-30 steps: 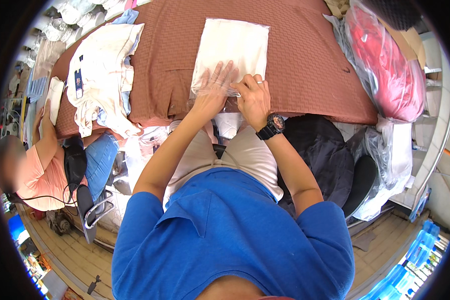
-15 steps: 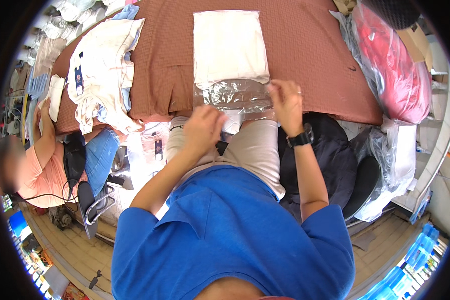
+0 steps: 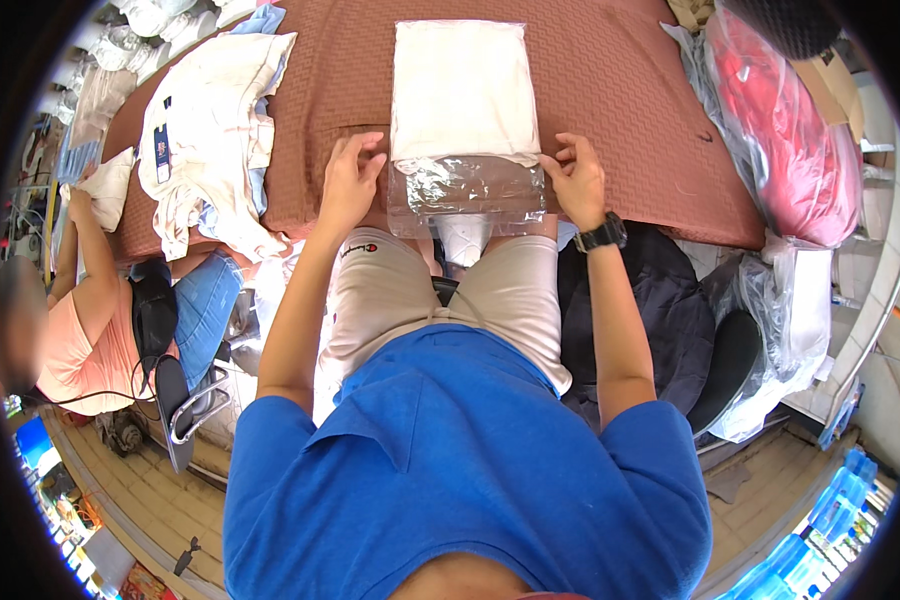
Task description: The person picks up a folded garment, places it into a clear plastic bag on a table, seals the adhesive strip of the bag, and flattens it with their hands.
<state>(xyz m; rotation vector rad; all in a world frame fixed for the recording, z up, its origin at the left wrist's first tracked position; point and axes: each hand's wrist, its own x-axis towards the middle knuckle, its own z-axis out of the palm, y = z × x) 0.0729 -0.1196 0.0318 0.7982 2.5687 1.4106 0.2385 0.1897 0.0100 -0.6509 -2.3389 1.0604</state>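
Observation:
A folded cream garment (image 3: 462, 95) lies in a clear plastic bag (image 3: 465, 195) on the brown cloth-covered table in front of me. The bag's empty lower part is creased and hangs over the near table edge, above my lap. My left hand (image 3: 353, 182) is just left of the bag, fingers curved and apart, holding nothing. On the other side, my right hand (image 3: 577, 182) has its fingers apart and its thumb tip at the bag's right edge; whether it touches the plastic I cannot tell.
Cream garments with a dark tag (image 3: 215, 130) lie at the left of the table. A seated co-worker (image 3: 90, 330) handles a pale packet (image 3: 108, 188) beyond them. Red items in clear plastic (image 3: 780, 130) stand at the right, above a black bag (image 3: 640, 320).
My left hand has moved left and away from me, from over the bag's lower part to beside it. The bag has shifted slightly right, and its lower part lies flatter.

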